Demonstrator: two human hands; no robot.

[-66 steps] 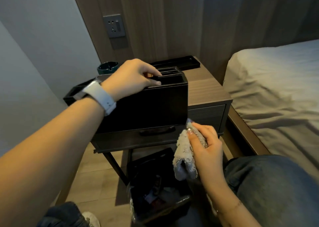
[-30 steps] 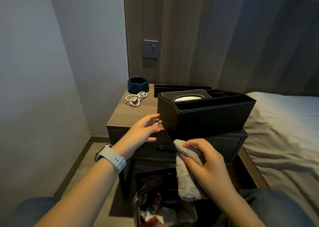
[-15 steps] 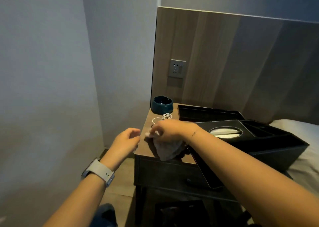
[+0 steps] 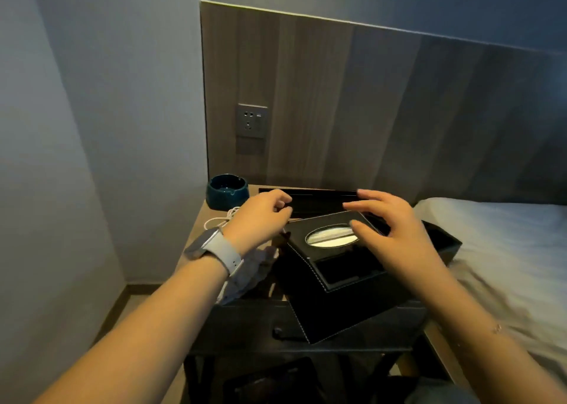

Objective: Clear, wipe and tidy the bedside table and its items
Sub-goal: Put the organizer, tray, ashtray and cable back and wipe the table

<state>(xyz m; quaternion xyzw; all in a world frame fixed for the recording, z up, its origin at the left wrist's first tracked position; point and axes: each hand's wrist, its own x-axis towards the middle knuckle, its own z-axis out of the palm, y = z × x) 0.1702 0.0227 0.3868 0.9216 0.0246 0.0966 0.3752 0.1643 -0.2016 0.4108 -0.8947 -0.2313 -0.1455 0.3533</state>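
The grey cloth is no longer held by the right hand — it is now laid on the bedside table, lower centre of the frame, partly hidden under the left wrist. Both hands are raised over the black tissue-box organiser at centre. The right hand is released, fingers spread above the tissue opening. The left hand is loosely curled, nothing grasped. The blue ashtray, white cable and black tray are left behind them.
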